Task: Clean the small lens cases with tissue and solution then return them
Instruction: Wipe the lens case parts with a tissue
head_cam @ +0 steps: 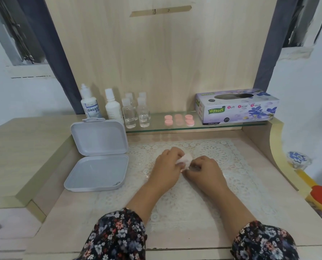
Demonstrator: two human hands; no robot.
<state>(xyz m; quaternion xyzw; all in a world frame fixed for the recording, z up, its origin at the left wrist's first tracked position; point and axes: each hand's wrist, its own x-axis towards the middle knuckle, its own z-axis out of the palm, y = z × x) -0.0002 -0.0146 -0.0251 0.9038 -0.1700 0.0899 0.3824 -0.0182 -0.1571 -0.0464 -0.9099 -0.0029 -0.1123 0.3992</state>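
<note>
Both hands meet over the lace mat (194, 194). The left hand (168, 166) and right hand (203, 170) curl around a wad of white tissue (185, 160) bunched between them; whatever's inside is hidden. The grey storage box (98, 156) lies open to the left. Farther back, pink lens cases (179, 120) sit on the glass shelf (222, 125), between the clear bottles (135, 113) and the tissue box (237, 106).

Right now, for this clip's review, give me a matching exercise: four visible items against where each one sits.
Items:
1. tissue box
2. pink lens cases
3. grey hinged case
4. wad of tissue

Places:
A. lying open at the left of the lace mat
B. between both hands
C. right end of the glass shelf
D. middle of the glass shelf, right of the clear bottles

Pairs: 1-C, 2-D, 3-A, 4-B
</note>
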